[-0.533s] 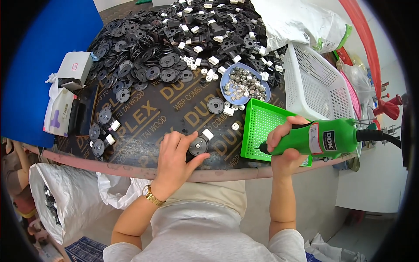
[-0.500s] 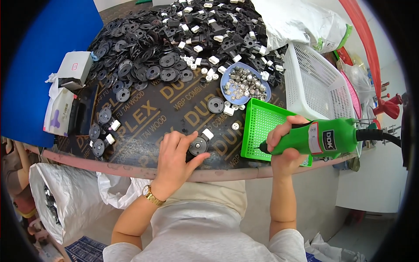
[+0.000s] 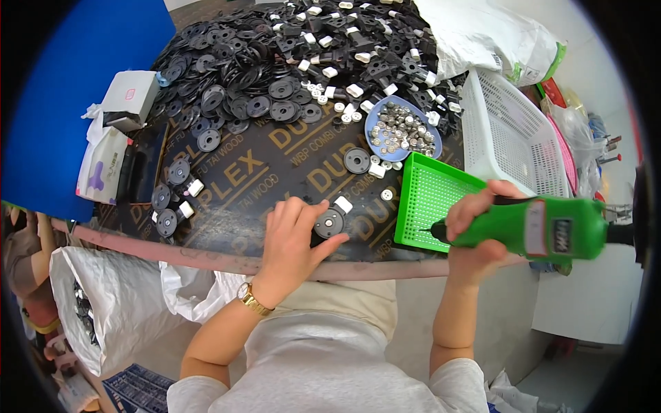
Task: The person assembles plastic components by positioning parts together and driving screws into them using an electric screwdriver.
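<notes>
The left hand (image 3: pixel 292 237) is spread fairly wide, thumb and forefinger curving around a black grooved disc (image 3: pixel 329 224) that lies face up near the table's near edge, roughly in the middle, with a white cap (image 3: pixel 343 204) at its far right side. That loose bracket seems a sound way to steady the piece: best to press its rim down evenly, so that it neither turns nor tilts, and to keep both fingertips off its centre. The right hand (image 3: pixel 475 259) is wrapped around a green electric screwdriver (image 3: pixel 509 230), whose bit points left over the green perforated tray (image 3: pixel 432 186); whether the bit touches anything or carries a screw, I cannot tell. A firm but relaxed wrist would suit so bulky a tool, with its cord trailing right and clear of the white plastic basket (image 3: pixel 480 134). Over the disc, the bit would do best upright and seated before the trigger is squeezed, since a slanted bit could slip toward the left thumb. The loose white button-like piece (image 3: pixel 387 195) lies between disc and tray, so lifting the tool over it is safer than sweeping low across the table (image 3: pixel 234 213).
</notes>
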Demonstrator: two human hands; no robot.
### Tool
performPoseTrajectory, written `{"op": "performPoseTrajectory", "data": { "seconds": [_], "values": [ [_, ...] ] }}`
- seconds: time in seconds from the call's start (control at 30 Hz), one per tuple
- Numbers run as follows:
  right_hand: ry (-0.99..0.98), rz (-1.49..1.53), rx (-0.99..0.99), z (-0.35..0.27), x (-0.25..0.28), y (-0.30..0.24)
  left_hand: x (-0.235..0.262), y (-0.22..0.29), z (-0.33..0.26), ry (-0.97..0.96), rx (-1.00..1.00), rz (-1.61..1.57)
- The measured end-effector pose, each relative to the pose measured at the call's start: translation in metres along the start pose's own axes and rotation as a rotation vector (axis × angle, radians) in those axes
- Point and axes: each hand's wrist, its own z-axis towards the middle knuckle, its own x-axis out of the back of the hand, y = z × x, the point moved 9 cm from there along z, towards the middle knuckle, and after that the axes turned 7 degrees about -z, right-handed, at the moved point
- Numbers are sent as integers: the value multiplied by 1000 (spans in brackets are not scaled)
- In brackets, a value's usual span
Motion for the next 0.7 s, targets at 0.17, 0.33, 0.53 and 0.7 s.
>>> {"op": "performPoseTrajectory", "data": {
  "seconds": [0.17, 0.33, 0.53, 0.7],
  "values": [
    [-36, 293, 5, -4, -49, -18, -4, -3, -1, -7, -9, -6],
    [-297, 533, -49, -13, -97, -7, -3, -4, -3, 15, -32, 0],
    [-398, 397, -8, -20, -119, 0, 2, -1, -2, 0, -36, -13],
    [-388, 264, -96, -23, -131, 4, 2, -3, -3, -31, -19, 0]
  ]
}}
